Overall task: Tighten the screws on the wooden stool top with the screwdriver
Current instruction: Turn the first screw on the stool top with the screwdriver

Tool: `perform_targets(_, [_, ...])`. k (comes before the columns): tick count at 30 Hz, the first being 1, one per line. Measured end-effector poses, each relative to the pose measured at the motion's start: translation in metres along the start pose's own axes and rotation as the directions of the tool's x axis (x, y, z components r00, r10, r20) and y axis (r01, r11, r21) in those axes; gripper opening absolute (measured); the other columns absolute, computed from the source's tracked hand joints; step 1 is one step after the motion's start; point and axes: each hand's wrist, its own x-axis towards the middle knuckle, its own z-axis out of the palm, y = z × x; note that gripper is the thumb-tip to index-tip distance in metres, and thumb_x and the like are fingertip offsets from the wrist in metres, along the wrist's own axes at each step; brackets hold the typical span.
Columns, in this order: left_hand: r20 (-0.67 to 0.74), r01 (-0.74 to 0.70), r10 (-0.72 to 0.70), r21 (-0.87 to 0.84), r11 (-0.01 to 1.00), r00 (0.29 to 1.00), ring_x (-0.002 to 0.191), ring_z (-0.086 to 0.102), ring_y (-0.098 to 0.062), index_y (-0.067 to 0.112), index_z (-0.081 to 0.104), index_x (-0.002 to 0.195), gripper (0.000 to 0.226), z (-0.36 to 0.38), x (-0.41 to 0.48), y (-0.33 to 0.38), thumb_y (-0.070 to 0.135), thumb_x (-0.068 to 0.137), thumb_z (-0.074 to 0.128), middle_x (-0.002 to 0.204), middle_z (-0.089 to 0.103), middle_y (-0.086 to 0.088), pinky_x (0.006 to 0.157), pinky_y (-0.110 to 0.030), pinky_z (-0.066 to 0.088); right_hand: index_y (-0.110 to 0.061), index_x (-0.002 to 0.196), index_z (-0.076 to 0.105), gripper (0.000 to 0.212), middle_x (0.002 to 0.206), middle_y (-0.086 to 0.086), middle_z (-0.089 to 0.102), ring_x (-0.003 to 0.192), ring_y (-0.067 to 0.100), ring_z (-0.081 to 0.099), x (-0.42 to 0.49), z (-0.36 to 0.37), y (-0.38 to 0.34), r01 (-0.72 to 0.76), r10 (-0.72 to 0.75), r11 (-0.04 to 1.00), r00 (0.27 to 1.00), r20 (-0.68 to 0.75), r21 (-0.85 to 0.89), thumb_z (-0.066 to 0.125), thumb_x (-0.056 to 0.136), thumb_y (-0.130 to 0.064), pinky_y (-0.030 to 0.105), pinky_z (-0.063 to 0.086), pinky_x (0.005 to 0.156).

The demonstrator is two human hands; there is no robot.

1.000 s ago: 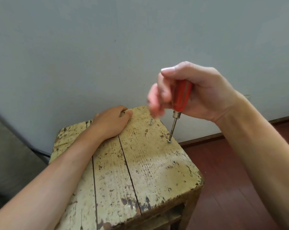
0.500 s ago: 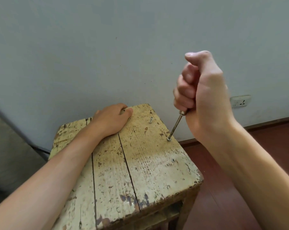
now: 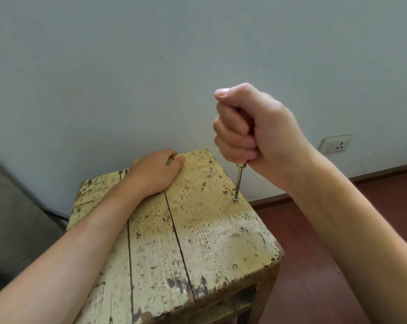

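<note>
since the previous frame the right hand (image 3: 256, 132) has rolled and the screwdriver (image 3: 239, 181) stands nearer upright. the fist wraps its handle; tip on a screw (image 3: 235, 199) at the right edge of the stool top (image 3: 209, 235). left hand (image 3: 155, 171) grips the far edge.

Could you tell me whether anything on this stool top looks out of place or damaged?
Yes: the far screw stands proud of the stool top and leans, while the near screw sits flush. The screwdriver in the right hand is on the middle screw. The top's paint is chipped and worn.
</note>
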Motion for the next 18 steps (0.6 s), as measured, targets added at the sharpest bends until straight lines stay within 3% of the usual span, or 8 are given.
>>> perform_targets(2, [0.001, 0.0, 0.0, 0.005, 1.0, 1.0, 0.122, 0.056, -0.023, 0.03, 0.058, 0.132, 0.048, 0.0, 0.0, 0.001, 0.058, 0.103, 0.031, 0.131, 0.063, 0.005, 0.109, -0.05, 0.038, -0.024, 0.054, 0.03, 0.057, 0.047, -0.006, 0.022, 0.042, 0.014, 0.016, -0.001, 0.007, 0.002, 0.024, -0.017, 0.999, 0.976, -0.219, 0.029, 0.042, 0.11, -0.019, 0.021, 0.018, 0.041])
perform_targets(5, [0.006, 0.003, -0.003, -0.003, 1.0, 1.0, 0.125, 0.055, -0.024, 0.028, 0.056, 0.135, 0.049, -0.001, -0.001, 0.002, 0.057, 0.104, 0.031, 0.133, 0.062, 0.004, 0.11, -0.05, 0.037, -0.024, 0.06, 0.03, 0.051, 0.049, -0.007, 0.024, 0.042, 0.013, 0.019, -0.005, 0.018, 0.009, 0.161, -0.099, 0.985, 0.81, -0.578, 0.057, 0.042, 0.11, -0.018, 0.021, 0.019, 0.041])
perform_targets(7, [0.006, 0.007, -0.007, -0.004, 1.0, 1.0, 0.126, 0.054, -0.024, 0.028, 0.056, 0.135, 0.049, -0.001, -0.002, 0.003, 0.056, 0.104, 0.031, 0.134, 0.061, 0.004, 0.11, -0.049, 0.037, -0.023, 0.061, 0.033, 0.049, 0.05, -0.007, 0.026, 0.042, 0.012, 0.021, -0.007, 0.019, 0.012, 0.206, -0.115, 0.977, 0.744, -0.659, 0.062, 0.042, 0.11, -0.02, 0.021, 0.02, 0.041])
perform_targets(8, [0.005, 0.006, -0.006, -0.001, 1.0, 1.0, 0.126, 0.054, -0.024, 0.028, 0.056, 0.135, 0.049, -0.001, -0.002, 0.003, 0.056, 0.104, 0.031, 0.134, 0.061, 0.003, 0.11, -0.049, 0.037, -0.023, 0.062, 0.035, 0.048, 0.05, -0.007, 0.026, 0.042, 0.013, 0.02, -0.008, 0.017, 0.012, 0.196, -0.099, 0.977, 0.751, -0.653, 0.078, 0.042, 0.11, -0.021, 0.021, 0.02, 0.041])
perform_targets(11, [0.007, 0.003, -0.003, -0.004, 1.0, 1.0, 0.126, 0.054, -0.024, 0.027, 0.056, 0.135, 0.049, -0.001, -0.002, 0.003, 0.056, 0.104, 0.031, 0.135, 0.061, 0.004, 0.111, -0.05, 0.036, -0.018, 0.075, 0.052, 0.037, 0.053, -0.003, 0.037, 0.046, 0.016, 0.032, -0.006, -0.001, 0.007, 0.084, -0.051, 0.995, 0.873, -0.485, 0.046, 0.045, 0.11, -0.022, 0.029, 0.029, 0.049])
perform_targets(14, [0.001, 0.0, 0.0, -0.001, 1.0, 1.0, 0.125, 0.055, -0.024, 0.027, 0.057, 0.134, 0.049, -0.001, -0.001, 0.003, 0.056, 0.104, 0.031, 0.133, 0.062, 0.004, 0.111, -0.05, 0.036, -0.018, 0.11, 0.066, 0.018, 0.076, 0.002, 0.066, 0.071, 0.018, 0.063, -0.001, -0.018, 0.0, 0.05, -0.049, 0.999, 0.98, -0.192, 0.001, 0.051, 0.101, -0.014, 0.028, 0.048, 0.07])
perform_targets(16, [-0.001, -0.004, 0.004, -0.01, 1.0, 1.0, 0.124, 0.055, -0.024, 0.029, 0.057, 0.134, 0.049, 0.0, 0.001, 0.002, 0.057, 0.103, 0.032, 0.132, 0.062, 0.004, 0.111, -0.05, 0.037, -0.018, 0.115, 0.069, 0.029, 0.092, 0.004, 0.074, 0.086, 0.021, 0.071, 0.002, -0.026, -0.004, 0.003, -0.003, 0.999, 1.0, -0.017, 0.042, 0.05, 0.093, -0.011, 0.027, 0.055, 0.081])
perform_targets(18, [-0.003, -0.01, 0.01, -0.016, 1.0, 1.0, 0.124, 0.055, -0.024, 0.03, 0.057, 0.134, 0.049, 0.001, 0.001, 0.001, 0.059, 0.103, 0.032, 0.133, 0.062, 0.003, 0.11, -0.05, 0.037, -0.016, 0.107, 0.075, 0.029, 0.094, 0.008, 0.079, 0.085, 0.023, 0.075, 0.004, -0.025, -0.008, -0.053, 0.05, 0.998, 0.987, 0.156, 0.019, 0.048, 0.097, -0.015, 0.028, 0.058, 0.079])
